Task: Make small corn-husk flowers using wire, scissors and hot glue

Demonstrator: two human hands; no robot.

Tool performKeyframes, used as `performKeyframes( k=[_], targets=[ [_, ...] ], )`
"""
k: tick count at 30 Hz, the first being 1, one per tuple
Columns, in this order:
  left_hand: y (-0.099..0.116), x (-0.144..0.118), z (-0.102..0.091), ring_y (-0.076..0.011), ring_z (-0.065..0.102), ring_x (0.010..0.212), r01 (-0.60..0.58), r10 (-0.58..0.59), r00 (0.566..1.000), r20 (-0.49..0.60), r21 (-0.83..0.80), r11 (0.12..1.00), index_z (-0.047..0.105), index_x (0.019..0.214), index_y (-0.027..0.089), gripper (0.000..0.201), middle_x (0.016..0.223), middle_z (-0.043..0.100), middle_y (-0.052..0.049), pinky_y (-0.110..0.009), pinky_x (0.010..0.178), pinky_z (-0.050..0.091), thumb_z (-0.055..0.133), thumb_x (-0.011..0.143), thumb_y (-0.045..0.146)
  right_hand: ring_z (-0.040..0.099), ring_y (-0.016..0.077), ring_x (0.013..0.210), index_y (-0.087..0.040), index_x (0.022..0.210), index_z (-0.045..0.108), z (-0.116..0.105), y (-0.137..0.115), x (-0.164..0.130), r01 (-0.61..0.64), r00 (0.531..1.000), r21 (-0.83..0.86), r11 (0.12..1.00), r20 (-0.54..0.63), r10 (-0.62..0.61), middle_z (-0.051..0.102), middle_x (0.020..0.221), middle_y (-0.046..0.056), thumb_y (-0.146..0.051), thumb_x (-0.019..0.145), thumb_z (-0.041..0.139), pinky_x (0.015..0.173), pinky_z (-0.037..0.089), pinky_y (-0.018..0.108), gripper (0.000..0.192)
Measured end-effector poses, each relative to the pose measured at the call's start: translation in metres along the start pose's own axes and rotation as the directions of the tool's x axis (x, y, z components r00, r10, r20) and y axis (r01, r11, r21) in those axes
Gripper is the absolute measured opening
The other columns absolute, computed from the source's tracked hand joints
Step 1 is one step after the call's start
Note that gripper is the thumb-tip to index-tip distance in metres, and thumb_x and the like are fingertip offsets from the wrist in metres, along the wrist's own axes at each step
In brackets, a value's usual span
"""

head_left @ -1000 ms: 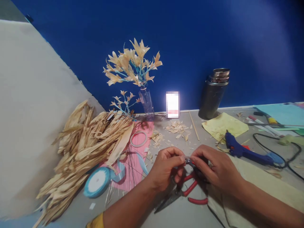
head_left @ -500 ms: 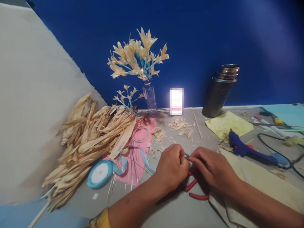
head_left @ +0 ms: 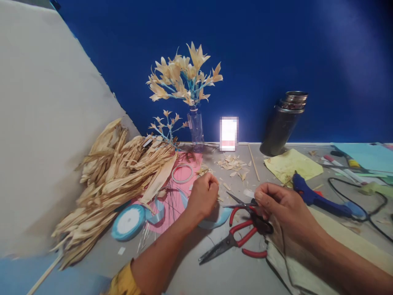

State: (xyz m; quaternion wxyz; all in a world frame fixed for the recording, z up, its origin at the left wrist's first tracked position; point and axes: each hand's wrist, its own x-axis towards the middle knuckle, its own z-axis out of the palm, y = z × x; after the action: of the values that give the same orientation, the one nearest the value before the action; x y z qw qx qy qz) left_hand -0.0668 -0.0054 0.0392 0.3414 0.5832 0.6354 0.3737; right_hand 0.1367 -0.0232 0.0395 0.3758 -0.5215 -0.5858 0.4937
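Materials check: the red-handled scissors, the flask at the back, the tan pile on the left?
Scissors: dark metal blades, glossy red handles, probably plastic-coated. Flask: looks like metal, dark matte body with a shiny steel rim. Tan pile: dried plant husks, likely corn, matte and fibrous with curled strips.
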Motion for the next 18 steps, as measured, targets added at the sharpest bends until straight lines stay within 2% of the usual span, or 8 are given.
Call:
performKeyframes(
  k=[1,3,5,7,11,14,18],
  targets=[
    [0.000,0.002,-0.002,-0.0128,0.047,0.050,0.077,-0.057,0.990,0.132,-0.155,0.985,0.055,0.075,0.020,0.008,0.060,0.052,0.002,-0.025,0.050,0.032,0.052,0.082,0.019,0.047,0.0132,0.048,-0.023,0.069,0.056,-0.001,0.001,0.001,-0.014,0.999,0.030,0.999,0.034,0.013,0.052,0.054,-0.003,-0.059,0.088,0.061,0.046,0.037,0.025,0.041],
    [0.002,0.000,-0.001,-0.0091,0.039,0.038,0.236,-0.071,0.915,0.397,-0.384,0.893,0.059,0.080,0.019,0.014,0.054,0.050,0.005,-0.022,0.041,0.025,0.057,0.084,0.032,0.045,0.0124,0.047,-0.022,0.070,0.056,-0.003,0.002,0.001,-0.018,0.996,0.048,0.999,0.084,0.014,0.051,0.053,-0.004,-0.063,0.088,0.061,0.044,0.035,0.024,0.045],
    [0.004,-0.005,0.001,-0.0070,0.036,0.034,0.318,-0.018,0.852,0.523,-0.490,0.812,0.060,0.081,0.018,0.028,0.053,0.051,0.006,-0.020,0.036,0.022,0.062,0.084,0.045,0.045,0.0119,0.047,-0.021,0.070,0.057,-0.003,0.003,0.001,-0.005,0.995,0.046,0.999,0.104,0.000,0.051,0.053,-0.004,-0.065,0.088,0.061,0.045,0.035,0.024,0.047],
    [0.007,-0.010,0.003,-0.0057,0.039,0.035,0.334,0.008,0.852,0.524,-0.554,0.763,0.060,0.077,0.016,0.035,0.055,0.053,0.005,-0.018,0.034,0.022,0.067,0.081,0.050,0.046,0.0115,0.048,-0.021,0.070,0.057,-0.002,0.004,0.000,0.010,0.993,0.051,0.999,0.113,-0.016,0.051,0.054,-0.004,-0.064,0.089,0.061,0.046,0.037,0.024,0.047],
    [0.013,-0.015,0.004,-0.0061,0.043,0.039,0.348,-0.032,0.886,0.463,-0.619,0.704,0.060,0.075,0.017,0.024,0.056,0.055,0.004,-0.017,0.034,0.026,0.073,0.069,0.036,0.046,0.0111,0.048,-0.020,0.073,0.059,-0.001,0.005,-0.001,-0.008,0.992,0.084,0.996,0.127,-0.003,0.050,0.057,-0.005,-0.061,0.090,0.063,0.047,0.037,0.024,0.044],
    [0.014,-0.017,0.005,-0.0060,0.037,0.035,0.356,-0.068,0.882,0.467,-0.564,0.746,0.060,0.073,0.018,0.016,0.043,0.049,0.006,-0.016,0.034,0.024,0.069,0.065,0.028,0.046,0.0112,0.048,-0.020,0.071,0.059,-0.002,0.004,0.000,-0.004,0.990,0.080,0.997,0.140,-0.007,0.051,0.056,-0.005,-0.059,0.089,0.064,0.047,0.035,0.024,0.044],
    [0.013,-0.018,0.006,-0.0061,0.037,0.034,0.351,-0.088,0.876,0.474,-0.504,0.789,0.058,0.069,0.018,0.014,0.041,0.049,0.006,-0.016,0.035,0.023,0.067,0.064,0.028,0.047,0.0126,0.048,-0.020,0.070,0.061,-0.003,0.002,0.001,-0.013,0.983,0.056,0.998,0.184,0.003,0.053,0.052,-0.003,-0.060,0.087,0.065,0.047,0.036,0.025,0.044]
  ],
)
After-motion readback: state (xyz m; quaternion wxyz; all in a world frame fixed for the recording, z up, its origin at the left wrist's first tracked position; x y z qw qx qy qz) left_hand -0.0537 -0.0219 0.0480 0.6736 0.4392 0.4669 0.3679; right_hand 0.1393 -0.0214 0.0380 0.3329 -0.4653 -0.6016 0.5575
